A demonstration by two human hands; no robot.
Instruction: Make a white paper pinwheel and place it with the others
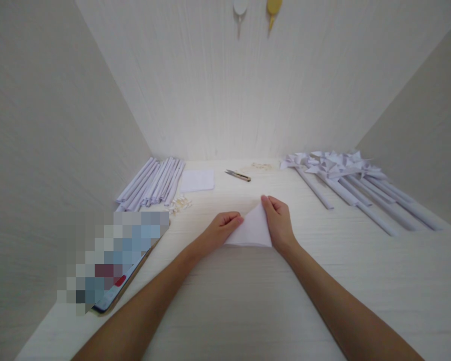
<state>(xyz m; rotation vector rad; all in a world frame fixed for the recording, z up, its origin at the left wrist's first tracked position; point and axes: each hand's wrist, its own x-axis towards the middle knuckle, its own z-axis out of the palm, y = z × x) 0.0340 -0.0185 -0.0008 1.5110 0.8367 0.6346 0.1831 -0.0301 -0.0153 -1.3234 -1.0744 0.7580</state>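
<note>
Right now, both hands are closed on a single piece of white paper (251, 230), which is held between them just above or on the table (225, 306); from this angle the gap, if any, is hard to judge. The fingers of the left hand (223, 226) are curled in, thumb laid over the paper's left side. The fingers of the right hand (280, 220) are bent too, thumb and forefinger pinching its upper right corner. Between the two sets of fingers the paper shows a slanting upper edge and a nearly straight lower one, closest to the wearer.

Beyond the fingers, roughly straight ahead, lie small snips (238, 175) with the blades pointing left, and past them, slightly to the right, a scatter of tiny pale bits (261, 166). Ahead and to the left of the left fingers is a flat white paper square (197, 180), with a heap of short white-tipped pieces (180, 204) nearer to them. Farther left sits a bundle of rolled paper tubes (152, 184). A phone (130, 263), its screen mostly pixelated, lies left of the left forearm. To the right of the right fingers, and farther off, paper pinwheels (338, 166) on tube handles lie overlapping, their heads towards the back wall (218, 90).
</note>
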